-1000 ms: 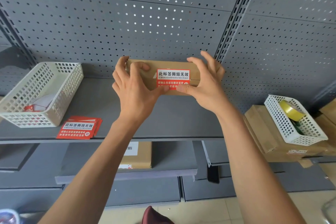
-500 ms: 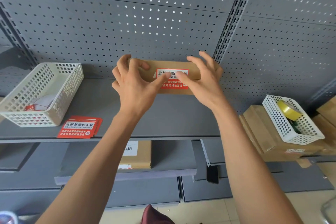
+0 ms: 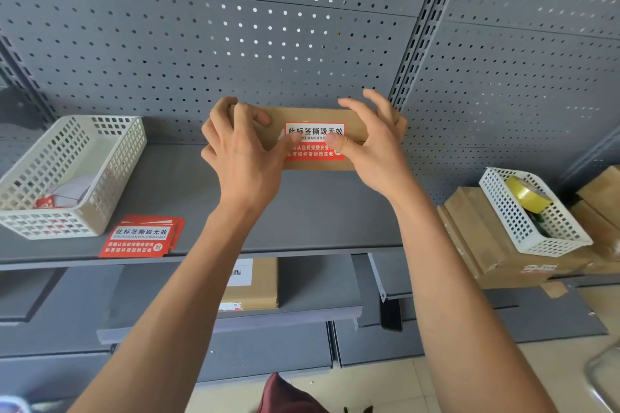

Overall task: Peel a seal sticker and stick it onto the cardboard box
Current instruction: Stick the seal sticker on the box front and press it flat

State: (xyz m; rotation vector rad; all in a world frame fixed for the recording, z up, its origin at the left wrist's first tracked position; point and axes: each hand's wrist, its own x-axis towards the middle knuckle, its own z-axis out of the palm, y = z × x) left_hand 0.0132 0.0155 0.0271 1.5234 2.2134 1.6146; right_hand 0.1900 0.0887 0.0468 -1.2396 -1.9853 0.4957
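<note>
We see a white basket (image 3: 72, 174) at the shelf's (image 3: 322, 211) left holding something white and red, and another basket (image 3: 533, 211) on boxes at right holding a yellow tape roll (image 3: 526, 196). A sticker stack (image 3: 141, 237) lies near the shelf's front edge. The cardboard box (image 3: 315, 117) sits at the back against the pegboard (image 3: 235, 43), long axis left-right. Our left hand (image 3: 245, 157) and right hand (image 3: 372, 151) curl over its ends, thumbs pressing the seal sticker (image 3: 315, 144).
</note>
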